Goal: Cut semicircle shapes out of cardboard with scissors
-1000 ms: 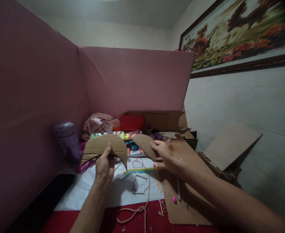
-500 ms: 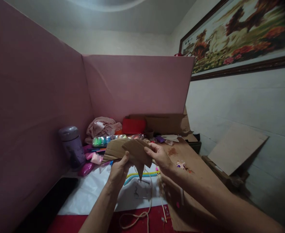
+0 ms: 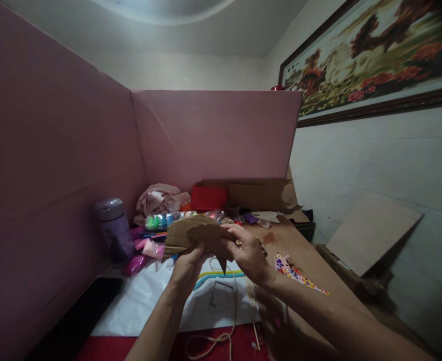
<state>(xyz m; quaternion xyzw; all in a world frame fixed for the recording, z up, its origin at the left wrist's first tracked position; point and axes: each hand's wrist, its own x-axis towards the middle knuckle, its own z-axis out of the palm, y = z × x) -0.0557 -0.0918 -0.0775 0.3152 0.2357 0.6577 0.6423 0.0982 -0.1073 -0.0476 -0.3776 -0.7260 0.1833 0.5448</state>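
Two curved cardboard cut-outs [image 3: 196,235] overlap in front of me, one laid on the other. My left hand [image 3: 185,268] pinches them from below with the thumb up against the card. My right hand [image 3: 248,253] grips their right side, fingers curled over the top edge. Both hands hover above a white sheet [image 3: 213,301] with a drawing on it. Coloured straws [image 3: 215,276] and thin wooden sticks [image 3: 251,301] lie under the hands.
A purple lidded cup [image 3: 114,228] stands at the left by the pink partition [image 3: 55,175]. Clay packets [image 3: 161,220], pink cloth [image 3: 159,198], a red box [image 3: 208,197] and cardboard pieces sit behind. A brown card sheet [image 3: 299,255] with a patterned paper strip [image 3: 299,273] lies right. Twine [image 3: 209,341] loops near the red mat.
The two cardboard pieces, held apart a second ago, have come together and now overlap. Both hands have closed in toward each other. The view has shifted slightly.
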